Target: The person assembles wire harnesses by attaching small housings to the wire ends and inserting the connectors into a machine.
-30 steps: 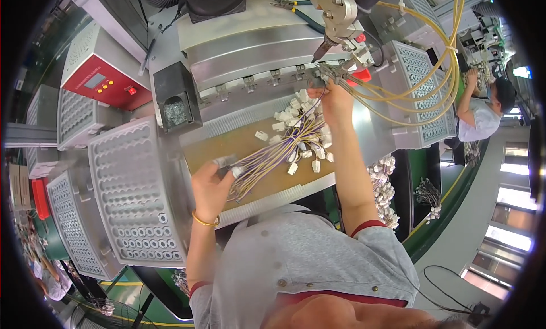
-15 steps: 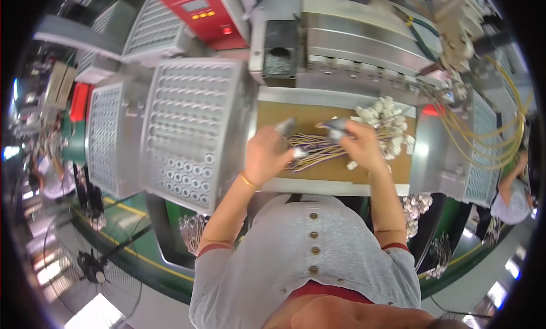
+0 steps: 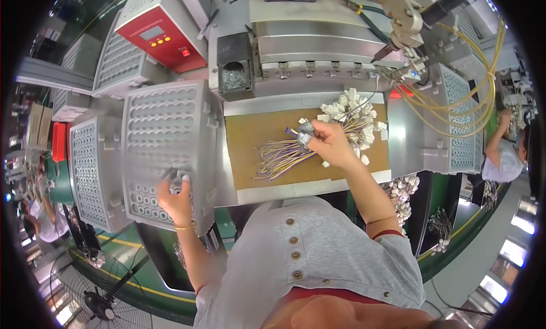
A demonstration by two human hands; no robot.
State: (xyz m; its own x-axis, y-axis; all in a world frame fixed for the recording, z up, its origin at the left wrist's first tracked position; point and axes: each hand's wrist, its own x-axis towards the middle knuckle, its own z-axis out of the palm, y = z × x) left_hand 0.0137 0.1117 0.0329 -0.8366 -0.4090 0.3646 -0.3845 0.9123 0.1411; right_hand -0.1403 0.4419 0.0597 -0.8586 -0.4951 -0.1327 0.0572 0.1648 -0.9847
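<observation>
My right hand [image 3: 327, 140] is over the brown mat, with thumb and forefinger in grey finger cots pinching a thin purple-and-yellow wire [image 3: 292, 131]. The wire's end sticks out to the left of the fingertips. Beneath lies a bundle of the same wires [image 3: 278, 158], fanned out on the left, with a cluster of white connectors [image 3: 348, 108] at its right end. My left hand [image 3: 175, 195] reaches over a grey tray [image 3: 165, 113] with rows of round pockets. Its covered fingertips are slightly apart above grey ring-shaped parts [image 3: 147, 199] in the near rows; the forefinger is blurred.
Behind the mat [image 3: 244, 130] stand a metal fixture [image 3: 324, 42], a black box [image 3: 235, 67] and a red-and-white control unit [image 3: 165, 36]. Pliers [image 3: 369, 22] lie on top. Yellow tubes [image 3: 483, 101] loop at right. More trays [image 3: 94, 170] stand at left; people work on both sides.
My left hand has moved from the wire bundle leftward to the tray. My right hand stays by the bundle with the wire pinched. The whole view has shifted as the head turned.
</observation>
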